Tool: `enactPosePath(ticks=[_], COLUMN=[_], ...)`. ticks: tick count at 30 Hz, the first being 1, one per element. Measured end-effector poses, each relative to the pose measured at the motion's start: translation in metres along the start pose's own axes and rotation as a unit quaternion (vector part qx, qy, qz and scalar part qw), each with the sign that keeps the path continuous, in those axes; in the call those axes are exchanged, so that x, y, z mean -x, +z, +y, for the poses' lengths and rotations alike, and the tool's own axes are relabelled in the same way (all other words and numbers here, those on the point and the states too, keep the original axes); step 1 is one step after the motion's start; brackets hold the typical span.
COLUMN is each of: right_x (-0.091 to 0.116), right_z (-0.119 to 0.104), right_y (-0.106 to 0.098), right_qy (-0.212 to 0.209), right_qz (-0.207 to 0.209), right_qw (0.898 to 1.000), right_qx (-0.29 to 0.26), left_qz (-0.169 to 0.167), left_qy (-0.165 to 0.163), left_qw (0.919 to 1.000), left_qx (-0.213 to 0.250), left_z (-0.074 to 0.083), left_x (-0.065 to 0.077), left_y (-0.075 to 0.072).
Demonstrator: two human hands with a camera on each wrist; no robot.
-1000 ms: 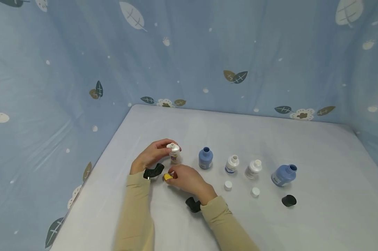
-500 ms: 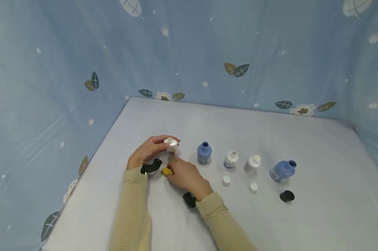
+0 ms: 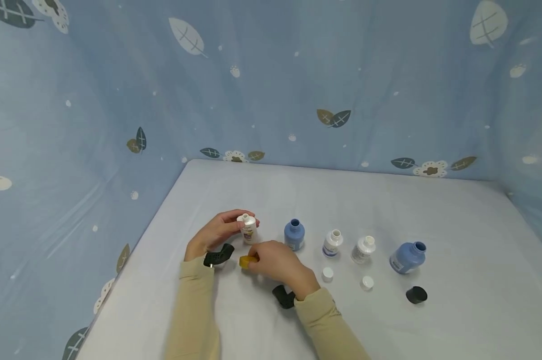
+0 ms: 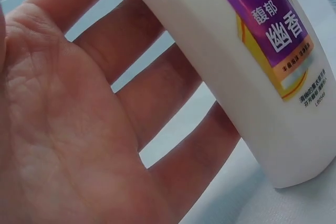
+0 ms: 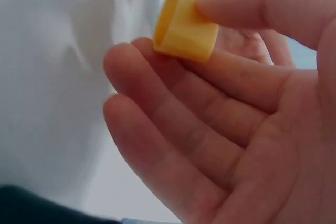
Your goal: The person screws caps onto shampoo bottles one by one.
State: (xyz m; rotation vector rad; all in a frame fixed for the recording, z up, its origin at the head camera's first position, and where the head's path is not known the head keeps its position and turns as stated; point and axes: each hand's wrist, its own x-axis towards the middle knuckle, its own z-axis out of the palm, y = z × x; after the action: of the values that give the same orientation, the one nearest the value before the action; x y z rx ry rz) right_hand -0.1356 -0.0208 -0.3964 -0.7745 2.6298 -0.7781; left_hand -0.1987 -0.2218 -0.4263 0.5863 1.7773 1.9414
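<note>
My left hand (image 3: 218,231) grips a white plastic bottle (image 3: 249,234) by its upper part. The bottle stands upright on the table with its narrow neck uncapped; a purple and yellow label (image 4: 273,30) shows in the left wrist view. Just in front of the bottle, my right hand (image 3: 277,263) pinches a yellow cap (image 3: 245,262) between thumb and fingers. In the right wrist view the hollow yellow cap (image 5: 188,24) lies on its side, its open end facing left, while the other fingers stay loosely extended.
To the right stand a blue bottle (image 3: 294,235), two white bottles (image 3: 332,244) (image 3: 363,250) and another blue bottle (image 3: 407,257), all uncapped or open-necked. Two white caps (image 3: 327,274) (image 3: 367,283) and a black cap (image 3: 416,295) lie nearer the front. A blue patterned curtain (image 3: 271,90) surrounds the table.
The right hand has turned the yellow cap and shifted slightly to the right with it. The left hand stays on the white bottle. The head view has tilted a little.
</note>
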Motion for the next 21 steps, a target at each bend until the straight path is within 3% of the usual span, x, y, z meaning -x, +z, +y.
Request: enactPosePath(ticks=[8,13,17,21], right_x=[0.006,0.009,0.012,0.012], right_z=[0.001,0.001,0.003,0.005], right_y=[-0.015,-0.026,-0.031,-0.028], right_qy=[-0.029,-0.050,-0.068,-0.088], right_qz=[0.027,0.057,0.106,0.173], right_qw=[0.999,0.995,0.988,0.973], right_qx=[-0.024,-0.071,-0.093,-0.123], left_qz=[-0.009,-0.004,0.004,0.018], left_qy=[0.010,0.007,-0.003,-0.008], left_qw=[0.9998,0.9996,0.9994,0.9988], left_qx=[-0.017,-0.026,-0.036,-0.045], left_z=[0.011,0.015,0.015,0.011], left_x=[0.004,0.006,0.004,0.006], left_y=[0.008,0.011,0.012,0.010])
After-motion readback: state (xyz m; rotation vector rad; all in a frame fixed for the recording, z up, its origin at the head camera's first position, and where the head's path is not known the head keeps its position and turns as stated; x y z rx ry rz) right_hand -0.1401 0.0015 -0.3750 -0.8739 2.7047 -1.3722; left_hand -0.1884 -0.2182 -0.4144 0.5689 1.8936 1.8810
